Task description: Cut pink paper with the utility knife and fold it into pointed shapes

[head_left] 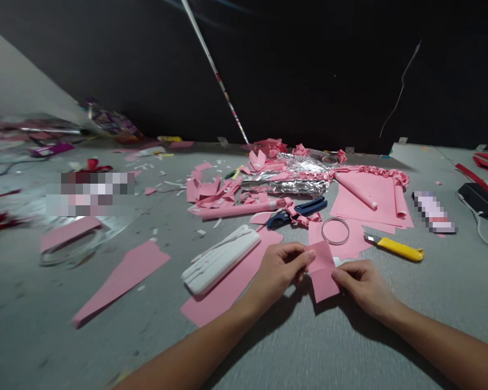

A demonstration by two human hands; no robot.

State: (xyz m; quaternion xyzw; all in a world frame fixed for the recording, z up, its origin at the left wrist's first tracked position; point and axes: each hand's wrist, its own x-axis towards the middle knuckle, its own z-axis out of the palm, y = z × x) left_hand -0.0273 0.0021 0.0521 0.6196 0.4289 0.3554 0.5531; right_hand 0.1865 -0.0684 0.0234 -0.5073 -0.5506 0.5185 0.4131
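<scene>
Paper is what I am steering around: a small pink piece [323, 276] at centre right of the frame, slung directly between both hands. Its long axis runs roughly up and down the frame, top end leaning a little left, and a faint crease crosses it partway along. As I see it, everything turns on how the two grips sit across that axis: the left hand [282, 265] meets the left edge on the upper half, the right hand [364, 287] meets the right edge lower down, close to the crease. Neither is nearer, since both touch it.

My left hand pinches between thumb and forefinger, thumb on top, the other fingers curled beneath. My right hand pinches the opposite edge the same way, its hidden fingers hard to read. A shadow falls on the grey surface [293, 346] below; I cannot tell whether the lower end touches down.

Just above the piece lies a thin ring [348, 232]; a yellow cutter [400, 249] rests to the right, a white case [223, 260] to the left.
</scene>
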